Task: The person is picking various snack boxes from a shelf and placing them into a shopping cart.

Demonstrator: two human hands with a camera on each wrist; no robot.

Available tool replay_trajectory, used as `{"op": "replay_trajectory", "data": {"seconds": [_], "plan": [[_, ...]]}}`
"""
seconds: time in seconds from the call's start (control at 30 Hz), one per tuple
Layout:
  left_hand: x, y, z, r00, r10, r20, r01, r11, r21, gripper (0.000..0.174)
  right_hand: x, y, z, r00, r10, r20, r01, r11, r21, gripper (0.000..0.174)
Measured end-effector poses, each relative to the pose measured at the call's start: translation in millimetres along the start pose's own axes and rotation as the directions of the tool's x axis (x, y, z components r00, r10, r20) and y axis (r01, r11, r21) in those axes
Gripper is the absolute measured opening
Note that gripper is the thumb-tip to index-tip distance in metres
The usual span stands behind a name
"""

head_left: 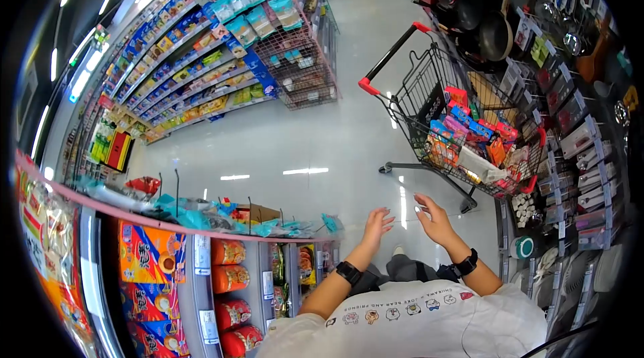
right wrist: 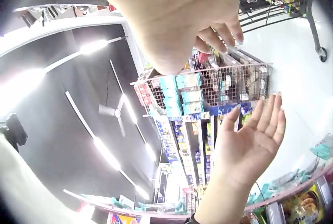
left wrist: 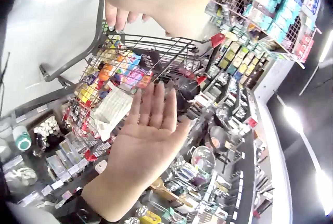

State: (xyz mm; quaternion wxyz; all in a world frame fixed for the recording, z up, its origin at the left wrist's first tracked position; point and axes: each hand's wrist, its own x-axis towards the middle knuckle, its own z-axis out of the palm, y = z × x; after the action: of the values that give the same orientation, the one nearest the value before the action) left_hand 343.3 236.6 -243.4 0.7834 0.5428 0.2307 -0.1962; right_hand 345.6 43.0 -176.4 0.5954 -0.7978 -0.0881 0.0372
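My left hand (head_left: 378, 229) is raised in front of my body, fingers loosely extended and nothing in them. Opposite it, my right hand (head_left: 435, 221) is also empty, its palm turned toward the left one. A gap separates the two. In the right wrist view the left hand (right wrist: 248, 148) shows an empty palm with straight fingers. The left wrist view shows the right palm (left wrist: 141, 148) the same way. Beyond the hands stands a black wire shopping cart (head_left: 417, 111) with red handle ends, holding several colourful packages (head_left: 463, 123) and a whitish pack (head_left: 481, 167).
Along the right, a rack holds frying pans (head_left: 496, 35) and kitchen tools. A shelf with orange snack boxes (head_left: 151, 254) and red-lidded tubs (head_left: 229, 279) stands close on my left. Farther off, a pink wire rack (head_left: 302, 66) ends another shelf row. Shiny floor (head_left: 335, 137) runs between.
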Motion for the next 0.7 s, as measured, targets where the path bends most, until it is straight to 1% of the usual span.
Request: {"op": "replay_trajectory", "data": {"seconds": [0.07, 0.13, 0.17, 0.27, 0.37, 0.47, 0.5, 0.6, 0.63, 0.67, 0.7], "plan": [[19, -4, 11, 0.996, -0.087, 0.003, 0.087, 0.996, -0.004, 0.043, 8, 2, -7, 0.997, 0.035, -0.065, -0.034, 0.999, 0.016, 0.041], [38, -2, 27, 0.992, -0.112, 0.054, 0.111, 0.993, 0.033, 0.043, 15, 6, -12, 0.993, 0.061, -0.103, -0.058, 0.998, 0.039, 0.042], [48, 0, 36, 0.986, -0.138, 0.090, 0.133, 0.989, 0.058, 0.044, 18, 8, -15, 0.987, 0.085, -0.135, -0.079, 0.996, 0.050, 0.043], [92, 9, 54, 0.954, -0.160, 0.253, 0.143, 0.986, 0.083, 0.045, 30, 23, -31, 0.971, 0.117, -0.211, -0.120, 0.993, -0.001, 0.044], [128, 41, 81, 0.925, -0.191, 0.328, 0.145, 0.977, 0.158, 0.048, 47, 48, -48, 0.907, 0.216, -0.362, -0.224, 0.974, 0.020, 0.043], [162, 81, 109, 0.901, -0.221, 0.373, 0.140, 0.963, 0.231, 0.050, 72, 71, -59, 0.805, 0.322, -0.499, -0.266, 0.947, 0.182, 0.039], [180, 86, 111, 0.887, -0.199, 0.417, 0.111, 0.968, 0.226, 0.052, 83, 73, -65, 0.757, 0.449, -0.475, -0.363, 0.893, 0.267, 0.038], [203, 127, 132, 0.842, -0.187, 0.506, 0.059, 0.965, 0.257, 0.052, 114, 72, -72, 0.707, 0.534, -0.464, -0.293, 0.818, 0.495, 0.038], [213, 135, 138, 0.832, -0.199, 0.518, 0.079, 0.967, 0.244, 0.051, 124, 75, -74, 0.711, 0.494, -0.500, -0.303, 0.857, 0.416, 0.039], [225, 138, 143, 0.824, -0.211, 0.526, 0.087, 0.964, 0.250, 0.051, 130, 78, -76, 0.698, 0.470, -0.540, -0.284, 0.874, 0.394, 0.038], [236, 139, 147, 0.816, -0.227, 0.531, 0.100, 0.961, 0.256, 0.051, 138, 65, -77, 0.683, 0.449, -0.576, -0.271, 0.888, 0.372, 0.037]]}}
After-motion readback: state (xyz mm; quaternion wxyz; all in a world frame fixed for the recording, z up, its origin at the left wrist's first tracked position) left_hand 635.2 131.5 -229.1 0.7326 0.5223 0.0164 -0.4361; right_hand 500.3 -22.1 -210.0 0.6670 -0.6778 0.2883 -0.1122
